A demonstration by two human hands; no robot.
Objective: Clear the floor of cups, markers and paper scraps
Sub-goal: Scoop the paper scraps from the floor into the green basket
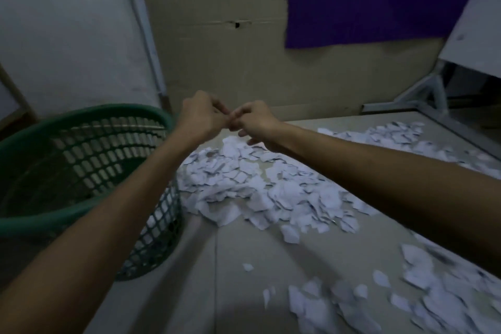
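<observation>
The left hand (202, 114) and right hand (254, 119) met with fingers curled and fingertips touching; whether they pinched anything could not be told. Paper scraps (252, 187) lay heaped on the floor just below them, a green basket (81, 116) left of both.

Two bare forearms in view, no sleeves reaching wrists or elbows. No watch, band or bracelet on either wrist. Left hand (202, 114) ungloved, no ring seen on blurred fingers. Right hand (253, 120) likewise ungloved, ringless as far as blur allowed. Nails too small and smeared to judge. Left forearm showed beside green basket (113, 111), crossing its rim; right forearm showed well right of basket. Lighting dim, so fine marks on arms unreadable.
</observation>
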